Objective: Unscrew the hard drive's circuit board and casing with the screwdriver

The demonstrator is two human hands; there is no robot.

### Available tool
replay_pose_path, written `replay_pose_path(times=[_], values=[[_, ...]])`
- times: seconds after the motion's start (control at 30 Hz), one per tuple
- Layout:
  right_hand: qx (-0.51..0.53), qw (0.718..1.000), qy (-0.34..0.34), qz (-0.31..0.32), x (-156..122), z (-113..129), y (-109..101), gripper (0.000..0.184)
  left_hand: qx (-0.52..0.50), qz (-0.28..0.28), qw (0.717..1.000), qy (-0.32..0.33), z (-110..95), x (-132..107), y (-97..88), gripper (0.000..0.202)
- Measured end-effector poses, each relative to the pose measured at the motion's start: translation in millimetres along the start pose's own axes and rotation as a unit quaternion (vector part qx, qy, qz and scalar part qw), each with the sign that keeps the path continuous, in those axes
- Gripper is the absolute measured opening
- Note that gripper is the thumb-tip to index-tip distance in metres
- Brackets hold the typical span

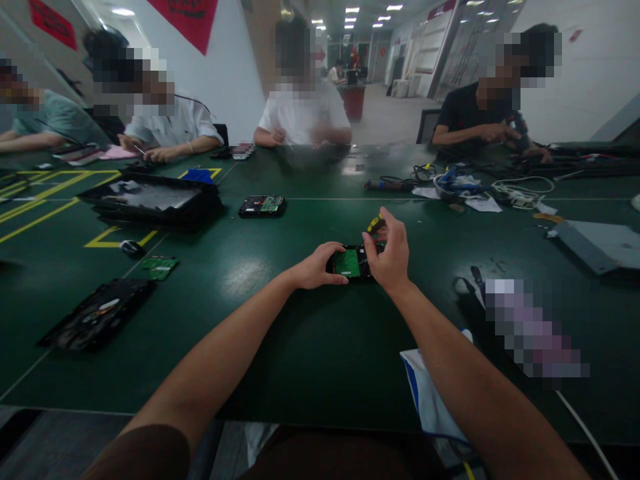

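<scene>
In the head view a hard drive [347, 263] lies on the green table in front of me, its green circuit board facing up. My left hand [317, 268] grips its left end between thumb and fingers. Above the drive's right end, my right hand [393, 257] is closed around a screwdriver [375, 225] with a yellow and black handle. The screwdriver's tip is hidden behind my fingers, so I cannot tell whether it touches a screw. Farther off, to the left, lies another hard drive [262, 205] with green board showing.
A stack of black trays [150, 200] stands at left. Nearer are a loose circuit board [161, 267] and a black panel [100, 313]. At right lie tangled cables [457, 181], a grey metal case [600, 243] and a white cloth [435, 393]. Several people sit across the table [300, 353].
</scene>
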State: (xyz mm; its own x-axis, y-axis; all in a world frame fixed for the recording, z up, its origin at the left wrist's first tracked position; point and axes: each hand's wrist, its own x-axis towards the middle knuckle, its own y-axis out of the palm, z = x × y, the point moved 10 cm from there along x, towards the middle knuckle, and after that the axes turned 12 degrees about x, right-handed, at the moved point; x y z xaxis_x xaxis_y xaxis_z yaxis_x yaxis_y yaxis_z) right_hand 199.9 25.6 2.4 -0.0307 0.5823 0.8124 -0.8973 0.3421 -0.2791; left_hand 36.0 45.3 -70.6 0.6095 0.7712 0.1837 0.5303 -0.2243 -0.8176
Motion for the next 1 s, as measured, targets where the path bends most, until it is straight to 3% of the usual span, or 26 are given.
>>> replay_pose_path(times=[1.0], values=[[0.016,1.000,-0.017,0.017,1.7,3.0,2.7,0.067,0.008,0.002,1.000,0.002,2.7,0.1,2.0,0.085]])
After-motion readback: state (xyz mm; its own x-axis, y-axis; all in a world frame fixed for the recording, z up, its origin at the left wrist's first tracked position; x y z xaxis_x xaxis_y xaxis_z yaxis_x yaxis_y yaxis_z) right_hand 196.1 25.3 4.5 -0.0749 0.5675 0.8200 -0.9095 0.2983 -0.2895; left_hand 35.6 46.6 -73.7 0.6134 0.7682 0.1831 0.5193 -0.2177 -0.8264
